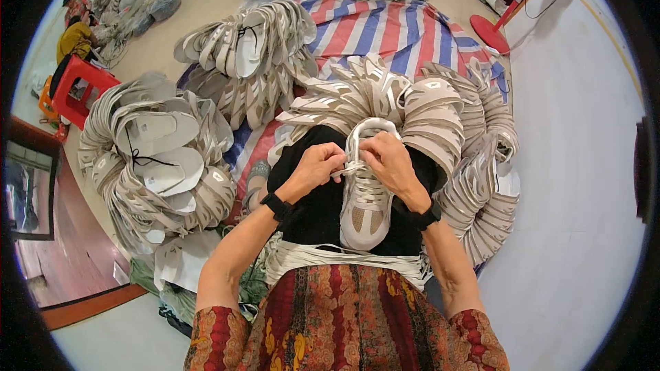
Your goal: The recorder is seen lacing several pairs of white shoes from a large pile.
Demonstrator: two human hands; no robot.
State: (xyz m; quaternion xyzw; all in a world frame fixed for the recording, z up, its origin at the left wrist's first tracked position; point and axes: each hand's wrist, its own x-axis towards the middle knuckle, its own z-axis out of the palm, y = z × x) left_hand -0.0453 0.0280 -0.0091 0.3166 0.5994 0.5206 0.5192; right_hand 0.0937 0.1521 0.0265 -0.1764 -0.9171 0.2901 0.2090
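Note:
A beige and white sneaker [364, 223] rests on the black cloth [309, 203] over my lap, toe toward me and collar away. My left hand [317, 167] is closed in a pinch on the white shoelace [353, 167] at the top of the lacing. On the other side of the tongue, my right hand [390, 163] has its fingers curled at the same lacing, apparently on the lace too; its fingertips are partly hidden. The lace crosses down the front of the shoe through the eyelets. A bundle of loose white laces [385, 262] lies across my waist.
Rings of stacked shoe uppers surround me: one left [155, 158], one far left [247, 48], others ahead [371, 86] and right [478, 199]. Beneath is a striped plastic sheet [385, 27]. A red stool [82, 86] stands left; another person [77, 38] sits beyond.

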